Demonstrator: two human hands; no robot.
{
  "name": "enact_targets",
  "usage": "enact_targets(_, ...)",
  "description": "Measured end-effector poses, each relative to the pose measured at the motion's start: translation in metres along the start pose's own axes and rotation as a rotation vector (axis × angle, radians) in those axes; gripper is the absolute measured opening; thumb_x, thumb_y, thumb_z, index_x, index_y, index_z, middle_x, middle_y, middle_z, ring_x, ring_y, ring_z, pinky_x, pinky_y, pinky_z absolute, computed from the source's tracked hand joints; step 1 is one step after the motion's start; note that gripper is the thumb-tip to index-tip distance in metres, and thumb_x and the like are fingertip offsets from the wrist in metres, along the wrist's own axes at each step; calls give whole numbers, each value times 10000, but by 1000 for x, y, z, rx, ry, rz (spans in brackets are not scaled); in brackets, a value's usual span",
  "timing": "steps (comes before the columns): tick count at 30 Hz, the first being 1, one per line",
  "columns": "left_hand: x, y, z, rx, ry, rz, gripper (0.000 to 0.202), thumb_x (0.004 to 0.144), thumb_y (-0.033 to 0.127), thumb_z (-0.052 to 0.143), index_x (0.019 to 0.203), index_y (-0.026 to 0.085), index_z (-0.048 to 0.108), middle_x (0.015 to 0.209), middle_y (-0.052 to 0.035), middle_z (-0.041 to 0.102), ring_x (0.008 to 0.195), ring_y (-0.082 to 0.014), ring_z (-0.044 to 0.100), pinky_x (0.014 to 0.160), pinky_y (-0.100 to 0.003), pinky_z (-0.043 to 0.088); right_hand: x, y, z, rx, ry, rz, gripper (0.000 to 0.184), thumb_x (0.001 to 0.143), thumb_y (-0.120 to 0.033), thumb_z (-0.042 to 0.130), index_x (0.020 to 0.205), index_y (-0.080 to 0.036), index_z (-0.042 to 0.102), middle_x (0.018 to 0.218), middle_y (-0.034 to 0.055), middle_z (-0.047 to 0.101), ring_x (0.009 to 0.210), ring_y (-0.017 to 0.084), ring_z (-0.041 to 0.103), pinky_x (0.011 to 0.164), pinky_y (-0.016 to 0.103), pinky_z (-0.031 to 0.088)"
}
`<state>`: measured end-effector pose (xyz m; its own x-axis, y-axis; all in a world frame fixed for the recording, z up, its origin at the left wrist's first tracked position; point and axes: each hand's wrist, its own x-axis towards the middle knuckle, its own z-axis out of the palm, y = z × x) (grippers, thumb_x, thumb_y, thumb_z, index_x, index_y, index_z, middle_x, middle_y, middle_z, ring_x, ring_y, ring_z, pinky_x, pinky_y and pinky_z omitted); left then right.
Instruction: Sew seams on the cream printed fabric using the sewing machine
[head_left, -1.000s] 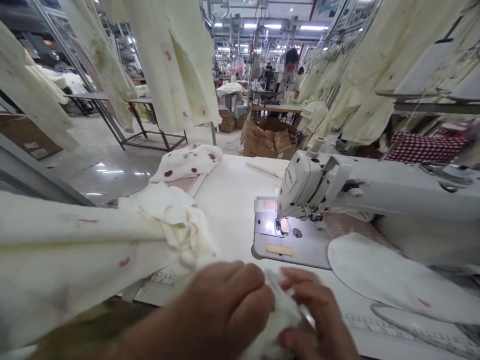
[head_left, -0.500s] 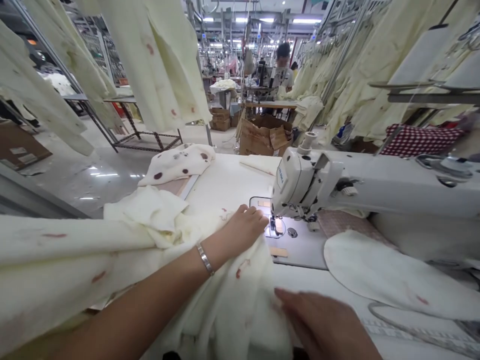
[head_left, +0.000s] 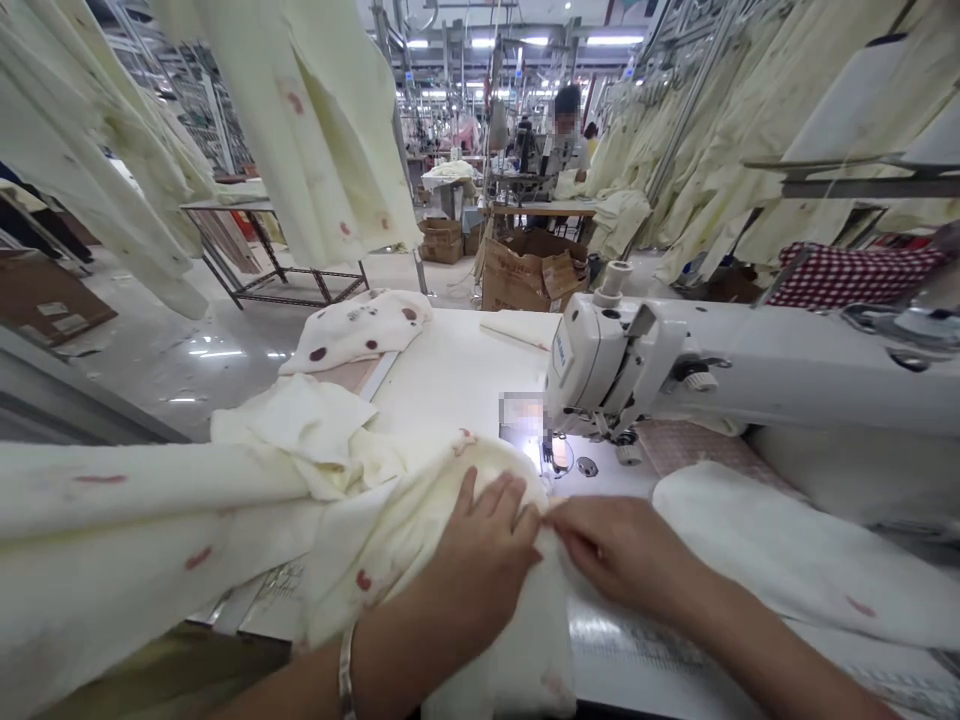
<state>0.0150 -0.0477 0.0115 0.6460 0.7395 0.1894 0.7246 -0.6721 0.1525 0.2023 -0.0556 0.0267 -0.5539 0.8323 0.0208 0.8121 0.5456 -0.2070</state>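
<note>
Cream fabric with small reddish-brown motifs (head_left: 420, 500) lies bunched over the front of the sewing table, its right edge just before the needle. My left hand (head_left: 484, 550), a metal bracelet on its wrist, rests on top of this fabric with the fingers apart. Close beside it, my right hand (head_left: 630, 545) pinches the fabric's edge between thumb and fingers. Just beyond both hands is the lit needle area of a white sewing machine (head_left: 592, 360). The fabric hides part of the machine's bed.
A rounded cream piece (head_left: 795, 540) lies right of my right hand. Behind on the left sits a spotted cloth (head_left: 360, 330). Long cream garments (head_left: 322, 130) hang above the far left side. Cardboard boxes (head_left: 525, 270) and a person (head_left: 568, 130) at another machine are farther back.
My left hand has drawn back from the needle toward me, and the fabric under it has shifted. My right hand has moved up and forward to the fabric's edge.
</note>
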Motion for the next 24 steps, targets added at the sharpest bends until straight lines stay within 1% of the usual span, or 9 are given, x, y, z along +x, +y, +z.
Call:
enact_targets(2,-14,12,6,-14,-16,-7,284,893,290,460,1155,181,480,1312,-102,452,1242,-248,358,1046,-509,207,9,10,-4,-52,25,37,272,874,-171,401,1070,-257,569,907,-12,673,778,150,621,599,240,367)
enact_targets(3,-18,14,8,-31,-25,-17,303,893,321,462,1167,192,473,1333,-95,438,1244,-251,357,1033,-510,228,13,15,-5,-81,28,42,238,885,-198,403,1037,-243,580,876,-4,672,748,155,618,573,241,353)
enact_targets(5,-17,12,9,-72,-37,-32,344,892,385,452,1190,213,467,1355,-85,423,1223,-267,375,996,-522,263,18,24,-3,-124,22,41,193,896,-238,408,869,-218,598,761,-11,653,644,139,594,519,238,308)
enact_targets(7,-11,6,8,-96,-39,-23,403,899,430,410,1252,236,425,1391,-85,383,1220,-287,366,964,-543,271,17,33,2,-179,39,47,212,901,-243,399,794,-202,577,721,-9,639,606,131,578,500,240,276)
enact_targets(10,3,-9,5,-109,-53,17,444,905,477,355,1291,260,391,1416,-78,350,1216,-296,352,932,-544,279,12,46,9,-289,95,91,255,917,-251,351,873,-185,593,732,32,652,565,146,570,479,250,220)
enact_targets(12,13,-18,5,-107,-59,38,441,902,489,354,1280,268,406,1419,-61,346,1214,-288,350,937,-532,273,11,53,11,-359,133,122,310,927,-283,324,879,-181,612,700,53,651,522,157,555,472,256,184)
enact_targets(17,31,-30,7,-94,-63,78,437,894,504,367,1265,278,419,1404,-43,365,1203,-285,352,960,-524,242,14,61,12,-435,224,148,337,928,-323,324,853,-212,633,651,43,644,568,165,568,484,249,234)
enact_targets(20,36,-32,7,-90,-62,96,434,893,501,370,1267,284,409,1393,-43,376,1192,-288,355,951,-525,243,16,61,12,-441,259,167,351,926,-331,323,836,-196,634,610,47,628,580,157,564,489,241,246)
enact_targets(24,39,-33,7,-77,-48,114,410,899,482,376,1254,281,413,1378,-53,390,1191,-283,353,939,-512,251,15,61,15,-436,291,179,338,924,-335,344,836,-200,641,656,47,650,575,153,563,496,247,243)
